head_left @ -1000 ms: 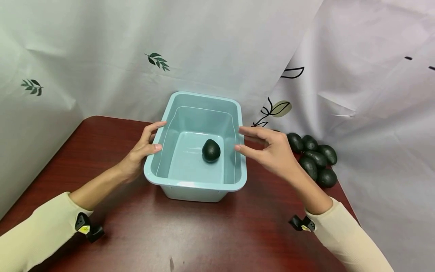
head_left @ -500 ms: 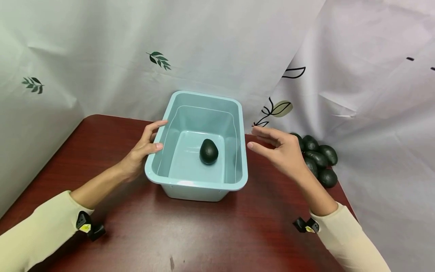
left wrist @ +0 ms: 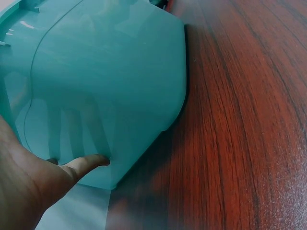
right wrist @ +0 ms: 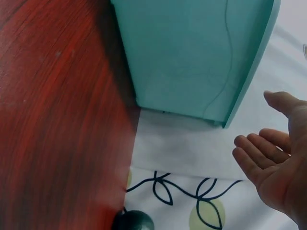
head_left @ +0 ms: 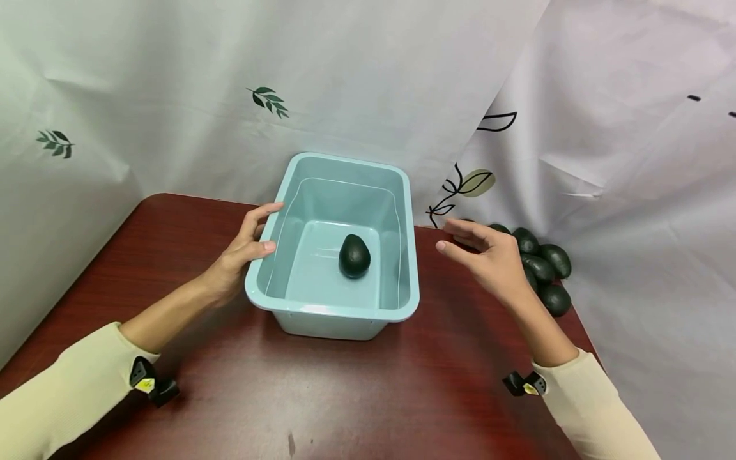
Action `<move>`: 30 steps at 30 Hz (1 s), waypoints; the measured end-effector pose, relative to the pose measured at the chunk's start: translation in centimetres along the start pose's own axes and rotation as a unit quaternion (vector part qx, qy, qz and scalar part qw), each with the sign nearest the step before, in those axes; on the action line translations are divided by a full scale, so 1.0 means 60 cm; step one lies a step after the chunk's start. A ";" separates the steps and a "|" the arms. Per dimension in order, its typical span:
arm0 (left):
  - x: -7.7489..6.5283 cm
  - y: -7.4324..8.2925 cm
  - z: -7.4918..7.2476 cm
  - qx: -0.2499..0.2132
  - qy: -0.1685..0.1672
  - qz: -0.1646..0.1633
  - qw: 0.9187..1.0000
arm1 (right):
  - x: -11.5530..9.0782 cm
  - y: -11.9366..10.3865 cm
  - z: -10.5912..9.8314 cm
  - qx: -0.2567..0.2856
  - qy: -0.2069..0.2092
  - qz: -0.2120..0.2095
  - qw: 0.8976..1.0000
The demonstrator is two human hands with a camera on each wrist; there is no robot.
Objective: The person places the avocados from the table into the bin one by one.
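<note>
Brown table | left hand, uncurled, touches tub | right hand loose, apart | avocado in tub, between hands

No lettering can be read; the yellow patches on the wrist cameras are too small.

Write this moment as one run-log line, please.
left hand: touching blue rectangular plastic tub; right hand: empty, beside tub; in tub: dark-green oval avocado
</note>
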State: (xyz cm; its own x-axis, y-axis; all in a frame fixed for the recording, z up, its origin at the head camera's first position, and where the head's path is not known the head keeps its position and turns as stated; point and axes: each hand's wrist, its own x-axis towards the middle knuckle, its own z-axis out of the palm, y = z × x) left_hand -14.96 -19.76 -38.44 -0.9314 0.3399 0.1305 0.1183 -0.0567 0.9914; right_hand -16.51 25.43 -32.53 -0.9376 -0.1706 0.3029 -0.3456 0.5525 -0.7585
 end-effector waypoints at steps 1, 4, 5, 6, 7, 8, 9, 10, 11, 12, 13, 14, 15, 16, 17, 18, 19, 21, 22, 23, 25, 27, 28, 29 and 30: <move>0.000 0.000 0.000 0.000 0.000 0.000 1.000 | -0.001 0.002 -0.001 -0.004 0.000 0.004 1.000; -0.001 -0.001 -0.001 0.000 0.000 0.000 1.000 | -0.005 0.007 -0.003 -0.008 0.000 0.015 1.000; -0.001 -0.002 -0.001 0.000 0.000 0.000 1.000 | -0.006 0.009 -0.003 -0.010 0.000 0.017 1.000; -0.001 -0.002 -0.001 0.001 0.001 0.000 1.000 | -0.007 0.011 -0.003 -0.013 0.001 0.017 1.000; -0.002 -0.002 -0.001 0.001 0.001 -0.001 1.000 | -0.008 0.013 -0.004 -0.015 0.001 0.017 1.000; -0.002 -0.002 -0.001 0.001 0.001 -0.001 1.000 | -0.008 0.015 -0.005 -0.015 0.002 0.016 1.000; -0.002 -0.003 -0.001 0.000 0.002 -0.002 1.000 | -0.009 0.016 -0.005 -0.016 0.003 0.016 1.000; -0.002 -0.003 -0.001 0.000 0.002 -0.003 1.000 | -0.010 0.018 -0.006 -0.018 0.005 0.016 1.000; -0.002 -0.003 -0.001 0.000 0.002 -0.004 1.000 | -0.010 0.020 -0.007 -0.020 0.006 0.016 1.000; -0.002 -0.003 0.000 0.000 0.002 -0.004 1.000 | -0.010 0.022 -0.008 -0.023 0.007 0.016 1.000; -0.002 -0.002 0.000 -0.001 0.002 -0.004 1.000 | -0.010 0.024 -0.008 -0.026 0.008 0.018 0.999; -0.002 -0.002 0.000 -0.001 0.002 -0.004 1.000 | -0.010 0.026 -0.009 -0.027 0.008 0.019 0.999; -0.002 -0.001 0.000 -0.001 0.003 -0.004 1.000 | -0.010 0.028 -0.011 -0.030 0.009 0.020 0.999; -0.002 -0.001 0.000 -0.001 0.003 -0.004 1.000 | -0.010 0.030 -0.012 -0.033 0.009 0.021 0.999; -0.002 0.000 0.000 -0.001 0.004 -0.003 1.000 | -0.010 0.031 -0.013 -0.035 0.010 0.023 0.999; -0.002 0.000 0.000 -0.002 0.004 -0.002 1.000 | -0.009 0.033 -0.015 -0.037 0.011 0.025 0.999; -0.002 0.001 0.000 -0.003 0.005 -0.002 1.000 | -0.009 0.034 -0.017 -0.039 0.012 0.027 0.999; -0.002 0.002 0.000 -0.003 0.005 -0.002 1.000 | -0.009 0.037 -0.021 -0.042 0.016 0.034 0.998; -0.002 0.002 0.000 -0.004 0.004 -0.001 1.000 | -0.010 0.038 -0.024 -0.044 0.017 0.040 0.998; -0.002 0.002 0.000 -0.006 0.003 -0.002 1.000 | -0.010 0.040 -0.027 -0.047 0.018 0.046 0.998; -0.001 0.002 0.000 -0.008 0.001 -0.003 1.000 | -0.011 0.044 -0.032 -0.052 0.019 0.059 0.997; -0.001 0.002 0.001 -0.011 0.001 -0.004 1.000 | -0.013 0.047 -0.038 -0.064 0.019 0.072 0.995; -0.001 0.003 0.001 -0.012 0.000 -0.005 1.000 | -0.014 0.049 -0.041 -0.070 0.018 0.078 0.994; 0.000 0.003 0.001 -0.013 0.001 -0.005 1.000 | -0.015 0.051 -0.043 -0.076 0.018 0.082 0.994; 0.000 0.003 0.002 -0.013 0.001 -0.006 1.000 | -0.015 0.052 -0.046 -0.082 0.018 0.087 0.993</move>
State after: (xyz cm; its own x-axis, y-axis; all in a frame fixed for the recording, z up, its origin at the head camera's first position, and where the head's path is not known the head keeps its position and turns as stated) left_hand -14.89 -19.68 -38.26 -0.9333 0.3389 0.1186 0.0982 -0.0769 0.9922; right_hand -16.62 29.57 -33.61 -0.9795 -0.0344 0.1984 -0.1659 0.6965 -0.6982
